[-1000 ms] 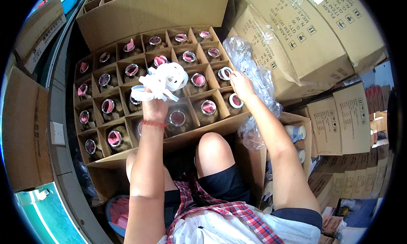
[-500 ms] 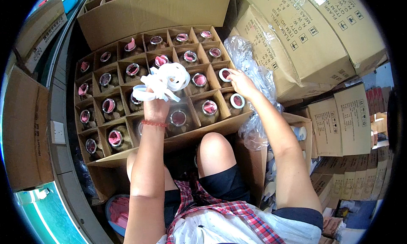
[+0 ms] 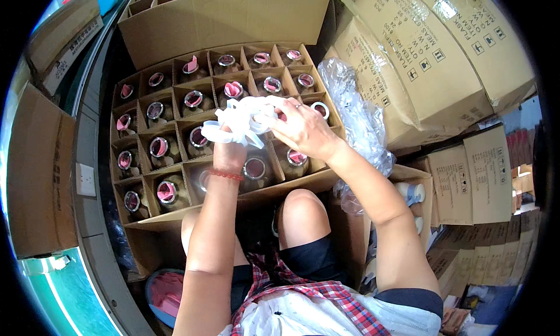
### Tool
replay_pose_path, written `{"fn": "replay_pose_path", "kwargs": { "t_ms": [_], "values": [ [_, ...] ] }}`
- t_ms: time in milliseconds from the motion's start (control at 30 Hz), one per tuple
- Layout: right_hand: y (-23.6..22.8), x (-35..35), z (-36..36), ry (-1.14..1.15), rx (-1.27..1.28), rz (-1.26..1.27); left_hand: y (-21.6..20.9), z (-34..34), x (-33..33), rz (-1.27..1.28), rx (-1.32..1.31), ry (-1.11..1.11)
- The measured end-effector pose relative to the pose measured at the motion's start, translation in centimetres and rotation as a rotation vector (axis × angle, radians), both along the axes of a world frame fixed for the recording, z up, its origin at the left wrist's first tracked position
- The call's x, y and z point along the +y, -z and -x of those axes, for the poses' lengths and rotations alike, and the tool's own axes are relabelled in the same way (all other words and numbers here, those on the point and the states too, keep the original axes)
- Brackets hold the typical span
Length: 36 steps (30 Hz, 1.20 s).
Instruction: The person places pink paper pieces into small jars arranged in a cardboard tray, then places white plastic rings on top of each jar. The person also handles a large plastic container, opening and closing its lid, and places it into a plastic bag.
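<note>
My left hand is closed round a bunch of white plastic rings, held above the divided carton. My right hand meets the bunch from the right, its thumb and fingers closed on a ring at the edge. Below them, glass flasks stand upright, one to a compartment. Pink material shows in many of their mouths. A single white ring sits on a flask mouth just beyond my right hand. My hands and the bunch hide several flasks in the middle.
Clear plastic wrap lies along the carton's right side. Stacked cardboard boxes rise at the right. Another divided carton stands behind. A blue basin with pink pieces is by my left leg. An open box holds white items at lower right.
My right hand has left the ringed flask at the right and moved left to the bunch. My left hand still holds the rings. The view has shifted slightly.
</note>
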State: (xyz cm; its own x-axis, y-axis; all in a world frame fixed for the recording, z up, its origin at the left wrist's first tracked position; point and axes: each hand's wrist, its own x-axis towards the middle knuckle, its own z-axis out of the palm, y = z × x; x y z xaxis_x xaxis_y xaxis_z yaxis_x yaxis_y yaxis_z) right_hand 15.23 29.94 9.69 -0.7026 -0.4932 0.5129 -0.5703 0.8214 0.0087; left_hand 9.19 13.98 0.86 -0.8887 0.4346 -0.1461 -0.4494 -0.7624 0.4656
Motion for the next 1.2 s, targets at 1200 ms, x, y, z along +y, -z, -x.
{"fn": "replay_pose_path", "kwargs": {
  "t_ms": [1200],
  "values": [
    [10.3,15.8,8.2,0.646,-0.467,-0.143,0.3,4.1,-4.3,-0.116,-0.192,-0.222]
  ]
}}
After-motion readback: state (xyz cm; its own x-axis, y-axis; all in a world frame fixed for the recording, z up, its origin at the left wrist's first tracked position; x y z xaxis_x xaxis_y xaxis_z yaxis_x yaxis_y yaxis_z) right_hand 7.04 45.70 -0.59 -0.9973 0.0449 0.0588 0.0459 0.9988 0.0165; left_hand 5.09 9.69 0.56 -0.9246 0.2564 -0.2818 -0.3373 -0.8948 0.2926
